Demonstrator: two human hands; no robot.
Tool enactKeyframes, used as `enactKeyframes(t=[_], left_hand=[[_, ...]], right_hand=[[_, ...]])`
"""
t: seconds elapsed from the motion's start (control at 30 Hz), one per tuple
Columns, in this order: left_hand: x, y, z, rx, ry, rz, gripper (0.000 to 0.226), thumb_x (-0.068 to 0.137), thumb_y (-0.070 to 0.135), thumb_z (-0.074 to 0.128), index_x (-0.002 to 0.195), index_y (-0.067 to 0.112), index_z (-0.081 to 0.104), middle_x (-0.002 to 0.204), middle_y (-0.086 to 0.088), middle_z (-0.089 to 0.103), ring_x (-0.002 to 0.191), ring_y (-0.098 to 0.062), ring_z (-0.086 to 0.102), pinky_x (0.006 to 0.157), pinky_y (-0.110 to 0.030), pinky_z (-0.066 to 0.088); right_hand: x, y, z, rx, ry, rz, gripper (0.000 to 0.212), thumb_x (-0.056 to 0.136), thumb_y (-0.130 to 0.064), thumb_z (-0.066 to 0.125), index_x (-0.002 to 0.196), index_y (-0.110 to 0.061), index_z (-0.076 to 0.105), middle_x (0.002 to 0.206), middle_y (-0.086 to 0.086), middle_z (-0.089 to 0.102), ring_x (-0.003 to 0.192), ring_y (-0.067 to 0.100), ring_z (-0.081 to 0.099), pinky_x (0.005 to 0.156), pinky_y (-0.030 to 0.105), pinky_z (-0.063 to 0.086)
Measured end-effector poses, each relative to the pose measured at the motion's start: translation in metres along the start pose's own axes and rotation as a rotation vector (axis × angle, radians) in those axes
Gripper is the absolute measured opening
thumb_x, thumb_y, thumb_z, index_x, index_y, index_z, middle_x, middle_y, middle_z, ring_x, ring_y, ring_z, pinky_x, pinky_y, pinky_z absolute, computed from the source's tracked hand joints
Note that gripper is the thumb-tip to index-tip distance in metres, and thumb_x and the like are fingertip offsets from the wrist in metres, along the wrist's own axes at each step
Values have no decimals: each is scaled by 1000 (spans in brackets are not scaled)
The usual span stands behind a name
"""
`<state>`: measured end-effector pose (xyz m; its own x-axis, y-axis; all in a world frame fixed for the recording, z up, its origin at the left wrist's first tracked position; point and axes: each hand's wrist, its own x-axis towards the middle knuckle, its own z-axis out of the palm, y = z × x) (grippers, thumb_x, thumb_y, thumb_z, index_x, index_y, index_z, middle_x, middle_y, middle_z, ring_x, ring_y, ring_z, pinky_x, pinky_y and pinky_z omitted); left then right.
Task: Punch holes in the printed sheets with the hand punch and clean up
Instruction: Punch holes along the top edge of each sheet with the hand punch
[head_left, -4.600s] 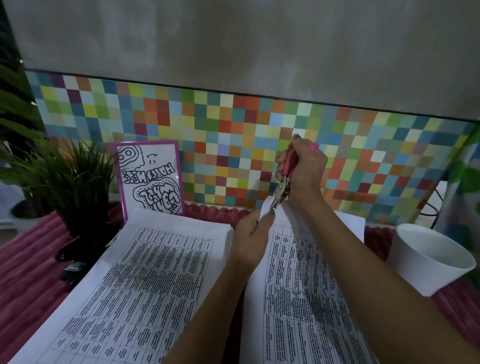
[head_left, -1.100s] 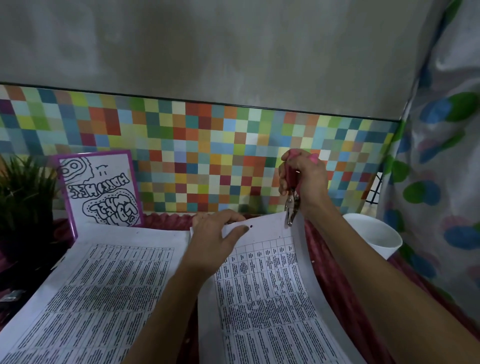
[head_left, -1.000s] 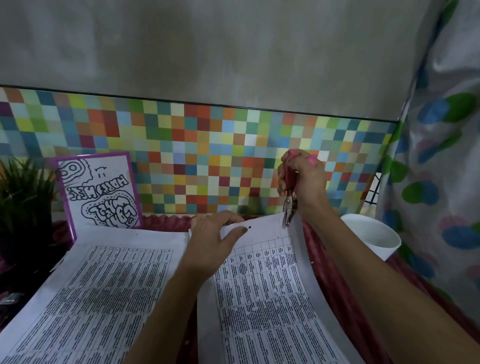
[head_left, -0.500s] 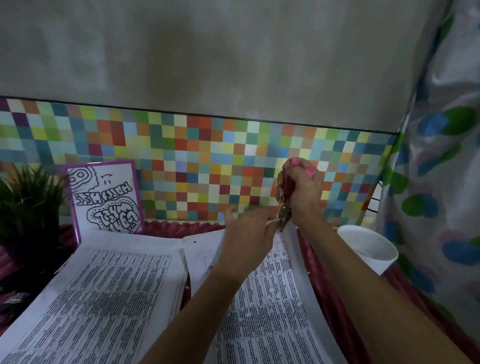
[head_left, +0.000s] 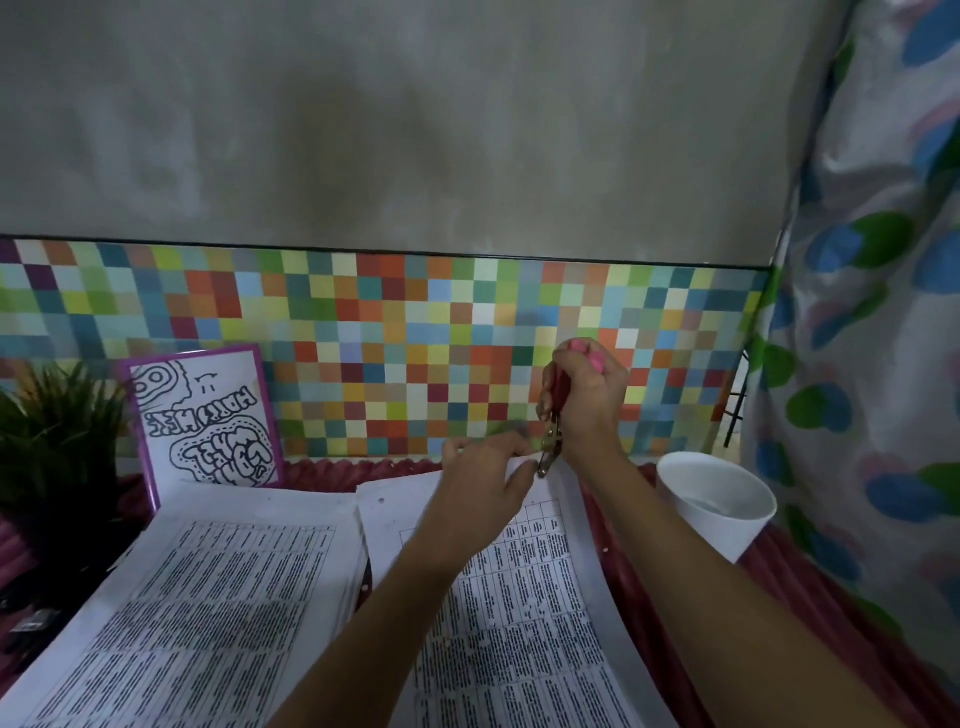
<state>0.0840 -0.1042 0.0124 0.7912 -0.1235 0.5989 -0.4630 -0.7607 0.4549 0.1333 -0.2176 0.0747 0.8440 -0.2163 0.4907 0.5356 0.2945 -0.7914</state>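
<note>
Gripping the pink-handled metal punch (head_left: 553, 441), the right hand (head_left: 587, 410) sets it on the thin printed sheet (head_left: 519, 597) the left hand (head_left: 483, 488) pinches.

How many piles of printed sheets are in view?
2. The left stack lies thick beside the plant; the right pile has its top edge held by the left hand, at the hand punch. More may lie out of frame.

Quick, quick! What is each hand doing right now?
Left hand: pinches the top edge of the printed sheet.
Right hand: closed round the hand punch, whose metal nose is at that same edge.
</note>
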Motion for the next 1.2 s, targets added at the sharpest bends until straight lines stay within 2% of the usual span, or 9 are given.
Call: enactKeyframes(t=[0.07,0.27,0.5,0.63,0.73,0.8,0.9,1.1,1.2], left_hand=[[2,-1,-1,2,-5,-13,19,96,37,52,103,24,64,99,10,67,94,-14,53,93,-30,26],[1,3,-3,56,4,40,20,97,35,53,101,20,66,98,7,68,92,-14,57,91,-27,23],[1,4,-9,60,63,119,19,98,31,53,102,18,66,101,7,68,84,-7,49,90,-23,19],[11,-1,-18,41,118,122,19,99,32,51,99,19,64,91,9,65,82,-9,55,96,-32,29],[25,7,-27,34,166,172,16,100,30,50,93,21,62,83,16,57,75,-5,49,97,-36,32],[35,16,-36,47,211,241,17,99,28,51,91,19,63,83,13,60,78,-8,54,97,-33,30],[48,30,-51,103,268,395,15,98,24,51,93,18,64,90,10,66,86,-10,59,100,-28,23],[65,69,-89,229,371,701,9,94,18,59,92,14,67,89,4,68,83,-18,63,99,-36,25],[61,73,-105,357,572,670,24,93,27,61,111,13,67,113,-2,68,111,-21,59,107,-44,22]], right_hand=[[1,-2,-1,38,-19,67,5,83,-5,52,79,-3,56,53,10,50,39,21,40,38,24,36],[-1,-9,-7,88,-125,331,38,63,-10,54,100,-4,59,66,11,52,47,21,48,42,25,41],[1,-31,-25,103,-92,244,38,77,8,48,111,-9,56,72,9,56,56,20,55,52,33,52],[-10,-36,-61,-346,-73,183,57,81,10,54,122,-28,62,98,6,66,77,15,61,65,27,54],[-32,-25,-83,-563,-306,432,50,75,2,68,113,-30,69,105,5,71,94,29,66,90,44,54],[-45,-21,-86,-585,-404,491,20,75,-5,72,87,-21,71,86,5,72,80,37,64,82,47,51],[-47,-25,-78,-580,-238,354,19,84,-10,70,68,-19,65,65,-1,62,65,19,55,70,37,49],[-32,-65,-63,-539,-100,130,25,88,-19,69,69,-8,57,70,9,50,63,15,48,59,26,39],[-30,-77,-60,-487,-55,51,33,90,-21,66,74,3,50,75,10,47,69,17,48,66,30,42]])
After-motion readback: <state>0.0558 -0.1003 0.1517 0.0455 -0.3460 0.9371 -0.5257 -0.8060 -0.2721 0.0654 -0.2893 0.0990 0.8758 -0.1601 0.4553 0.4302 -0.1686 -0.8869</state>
